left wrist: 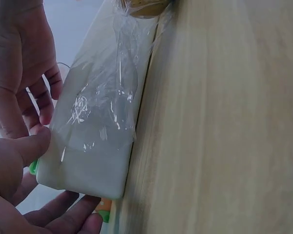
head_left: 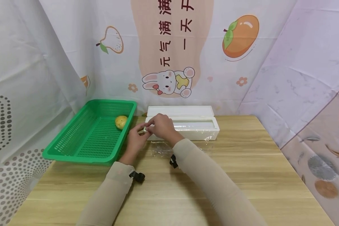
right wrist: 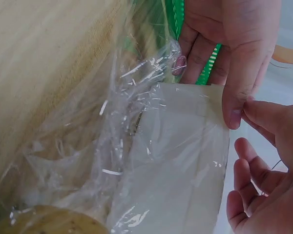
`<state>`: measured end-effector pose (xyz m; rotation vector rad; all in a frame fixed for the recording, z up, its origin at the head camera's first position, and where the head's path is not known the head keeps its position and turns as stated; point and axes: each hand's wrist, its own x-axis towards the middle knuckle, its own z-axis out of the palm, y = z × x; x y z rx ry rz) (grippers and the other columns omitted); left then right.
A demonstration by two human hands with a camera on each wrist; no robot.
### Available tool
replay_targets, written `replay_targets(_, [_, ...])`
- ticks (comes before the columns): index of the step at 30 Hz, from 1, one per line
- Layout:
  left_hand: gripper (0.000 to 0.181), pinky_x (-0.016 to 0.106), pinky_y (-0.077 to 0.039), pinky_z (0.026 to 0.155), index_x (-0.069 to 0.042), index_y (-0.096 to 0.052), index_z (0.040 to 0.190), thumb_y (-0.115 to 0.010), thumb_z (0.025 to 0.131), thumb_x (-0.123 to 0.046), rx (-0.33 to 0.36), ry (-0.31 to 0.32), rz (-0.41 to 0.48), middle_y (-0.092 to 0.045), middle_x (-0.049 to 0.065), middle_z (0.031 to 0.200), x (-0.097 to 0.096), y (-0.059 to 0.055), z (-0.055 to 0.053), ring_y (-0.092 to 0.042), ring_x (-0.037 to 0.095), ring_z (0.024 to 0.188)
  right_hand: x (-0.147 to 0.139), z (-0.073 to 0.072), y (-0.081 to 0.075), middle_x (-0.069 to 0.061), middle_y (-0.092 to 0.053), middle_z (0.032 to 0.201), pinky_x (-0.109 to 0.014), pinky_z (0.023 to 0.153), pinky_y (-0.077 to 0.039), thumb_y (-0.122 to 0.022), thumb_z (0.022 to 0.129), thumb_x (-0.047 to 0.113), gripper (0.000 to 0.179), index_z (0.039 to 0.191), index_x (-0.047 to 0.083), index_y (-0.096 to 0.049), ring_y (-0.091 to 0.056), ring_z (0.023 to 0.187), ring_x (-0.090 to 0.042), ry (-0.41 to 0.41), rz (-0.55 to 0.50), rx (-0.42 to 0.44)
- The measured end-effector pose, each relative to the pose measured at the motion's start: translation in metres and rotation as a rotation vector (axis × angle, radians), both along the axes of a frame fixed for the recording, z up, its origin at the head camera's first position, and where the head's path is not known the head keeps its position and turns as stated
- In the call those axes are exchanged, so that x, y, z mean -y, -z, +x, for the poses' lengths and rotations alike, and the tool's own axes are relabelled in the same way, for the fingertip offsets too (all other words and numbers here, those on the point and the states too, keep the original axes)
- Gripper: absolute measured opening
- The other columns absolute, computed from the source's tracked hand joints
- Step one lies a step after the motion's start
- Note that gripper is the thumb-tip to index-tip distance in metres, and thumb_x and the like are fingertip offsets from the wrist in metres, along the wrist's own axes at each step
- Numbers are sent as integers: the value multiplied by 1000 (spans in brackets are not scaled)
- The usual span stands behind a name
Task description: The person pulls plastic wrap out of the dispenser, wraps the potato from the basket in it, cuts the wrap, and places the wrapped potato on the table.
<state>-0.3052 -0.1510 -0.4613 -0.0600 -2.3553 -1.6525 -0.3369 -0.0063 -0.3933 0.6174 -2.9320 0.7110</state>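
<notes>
A long white cling film box (head_left: 183, 135) sits at the back of the table, its lid (head_left: 180, 110) raised behind. My left hand (head_left: 135, 138) grips the box's left end, thumb at the upper edge and fingers around the end. At the same corner my right hand (head_left: 161, 125) pinches with thumb and forefinger by a small green slide cutter (left wrist: 33, 167), mostly hidden by fingers. The two thumbs meet there. Clear cling film (right wrist: 107, 131) drapes crumpled over the box front and onto the table. Under the film lies a potato (right wrist: 53, 222), hidden behind my right arm in the head view.
Left of the hands stands a green basket (head_left: 82, 161) with a potato (head_left: 121, 122) against its right wall. Printed cloth (head_left: 214, 78) hangs right behind the box and along both sides. Wood tabletop (head_left: 243, 175) extends to the front and right.
</notes>
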Motion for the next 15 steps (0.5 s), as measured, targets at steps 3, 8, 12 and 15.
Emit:
replay_targets(3, [40, 47, -55, 102, -5, -69, 130, -78, 93, -17, 4, 0, 7, -65, 13, 139, 0, 1, 0, -59, 33, 132, 0, -1, 0, 13, -77, 110, -44, 88, -53, -77, 94, 39, 15, 106, 32, -83, -68, 102, -15, 9, -10, -2])
replay_targets(8, [40, 48, -56, 101, -6, -70, 129, -80, 92, -18, 4, -3, 17, -66, 12, 137, 1, 3, 0, -60, 32, 131, 0, -1, 1, 14, -78, 107, -46, 91, -52, -77, 94, 36, 14, 105, 30, -83, -68, 102, -13, 26, -20, 18])
replay_targets(12, [38, 49, -56, 100, -7, -72, 127, -81, 92, -19, -7, -8, 10, -68, 11, 134, 2, 3, -1, -61, 32, 129, 1, -1, 3, 14, -78, 104, -49, 94, -51, -77, 94, 36, 12, 102, 30, -84, -68, 103, -15, 20, -20, 15])
replay_targets(15, [37, 49, -56, 100, -8, -73, 126, -81, 91, -19, -8, -19, 0, -68, 10, 134, 2, 4, -1, -61, 31, 128, 1, 0, 5, 13, -77, 104, -48, 90, -52, -78, 93, 40, 13, 100, 31, -84, -68, 101, -18, 26, 2, -19])
